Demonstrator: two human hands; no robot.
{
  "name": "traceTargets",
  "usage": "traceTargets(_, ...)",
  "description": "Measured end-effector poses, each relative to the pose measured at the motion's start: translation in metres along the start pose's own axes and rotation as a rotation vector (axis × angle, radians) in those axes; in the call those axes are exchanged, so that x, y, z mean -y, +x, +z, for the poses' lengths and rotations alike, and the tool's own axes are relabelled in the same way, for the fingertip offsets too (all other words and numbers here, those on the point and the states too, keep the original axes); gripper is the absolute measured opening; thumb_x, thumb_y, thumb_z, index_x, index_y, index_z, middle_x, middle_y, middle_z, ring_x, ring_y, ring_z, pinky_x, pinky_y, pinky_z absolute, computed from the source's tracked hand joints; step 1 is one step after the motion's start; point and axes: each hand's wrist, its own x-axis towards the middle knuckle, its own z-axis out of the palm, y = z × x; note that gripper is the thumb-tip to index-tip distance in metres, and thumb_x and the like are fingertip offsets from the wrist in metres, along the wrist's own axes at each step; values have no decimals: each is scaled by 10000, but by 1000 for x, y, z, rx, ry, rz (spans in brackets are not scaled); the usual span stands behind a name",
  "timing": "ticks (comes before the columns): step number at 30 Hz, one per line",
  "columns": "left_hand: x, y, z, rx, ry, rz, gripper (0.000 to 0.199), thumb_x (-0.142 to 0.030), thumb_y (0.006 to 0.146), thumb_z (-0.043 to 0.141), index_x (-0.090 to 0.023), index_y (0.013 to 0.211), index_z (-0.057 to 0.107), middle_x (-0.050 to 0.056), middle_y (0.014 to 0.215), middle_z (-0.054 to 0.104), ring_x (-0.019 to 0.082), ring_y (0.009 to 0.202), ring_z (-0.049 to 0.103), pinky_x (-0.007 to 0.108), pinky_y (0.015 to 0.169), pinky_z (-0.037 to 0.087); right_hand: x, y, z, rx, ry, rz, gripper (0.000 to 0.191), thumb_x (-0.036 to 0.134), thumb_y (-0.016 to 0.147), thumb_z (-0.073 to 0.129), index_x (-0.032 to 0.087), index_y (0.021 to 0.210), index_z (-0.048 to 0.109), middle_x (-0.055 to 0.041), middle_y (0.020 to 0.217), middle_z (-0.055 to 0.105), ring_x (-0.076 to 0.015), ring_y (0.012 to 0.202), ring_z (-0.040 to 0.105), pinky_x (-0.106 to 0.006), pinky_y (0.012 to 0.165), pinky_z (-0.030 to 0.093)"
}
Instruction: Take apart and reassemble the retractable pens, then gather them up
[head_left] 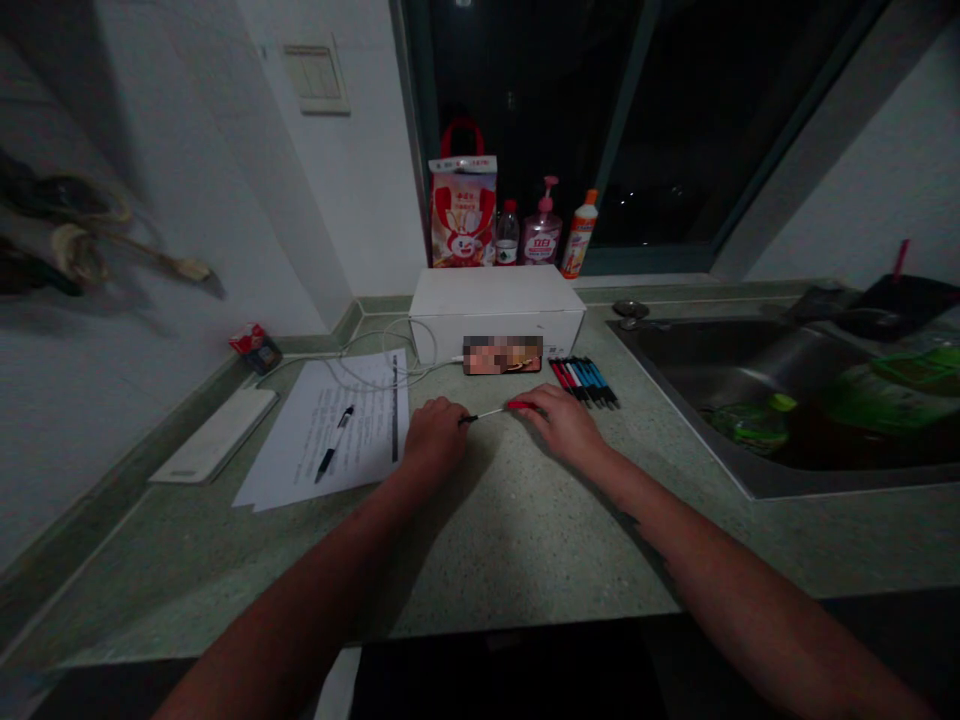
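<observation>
Over the middle of the counter, both hands pinch the two ends of a thin pen point(491, 412) lying roughly level between them. My left hand point(437, 435) is closed on its black end point(469, 419). In the fingers of my right hand point(561, 420) is the red end point(519, 405). The narrow pale middle looks like a refill; whether it is joined to both ends I cannot tell. Just beyond my right hand lies a row of several red, white and blue pens point(583, 382). A phone point(502, 357) leans sideways against a white box point(495, 295), its screen lit.
Left of my hands are printed sheets point(300, 420) with a black-and-white pen point(334, 443) on top. A white power bank point(217, 437) and a looped cable point(360, 375) lie nearby. At right is a metal sink point(690, 400) with a green bottle inside. Several bottles stand behind the box.
</observation>
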Motion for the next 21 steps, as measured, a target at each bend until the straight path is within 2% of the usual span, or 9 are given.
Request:
traceTargets(5,2,0,4,-23,1,13,219,-213,964,581,-177,1072,768,124,1079,713,295,1062,623,412,917,485,6,1,-6,111,-210,-151,195,182,977,640,247,1069,799,-94,1084,727,-270,1070,616,-418,960,453)
traceTargets(9,1,-2,4,-23,-5,16,216,-198,967,574,-166,1072,760,132,1088,710,302,1065,625,428,930,484,5,2,-7,179,-330,-182,214,144,956,658,256,1059,809,-96,1084,723,-274,1064,601,-424,950,436)
traceTargets(14,-8,-5,1,-93,-118,72,221,-203,962,618,-181,1151,730,115,1124,713,281,1095,625,403,971,482,6,1,-6,197,-370,-186,207,161,950,676,250,1084,806,-98,1075,716,-275,1054,600,-409,922,444)
traceTargets(17,-15,-10,4,-40,-205,121,204,-239,970,634,-205,1144,735,84,1064,722,248,1037,646,357,931,500,8,0,-5,186,-335,-195,206,165,956,670,244,1092,802,-102,1064,712,-273,1048,602,-408,909,450)
traceTargets(21,-23,-13,9,45,-201,151,221,-272,952,674,-211,1150,749,86,1061,715,253,1021,656,355,898,510,12,0,-6,174,-307,-218,215,158,956,665,251,1094,801,-106,1075,708,-276,1068,593,-421,930,439)
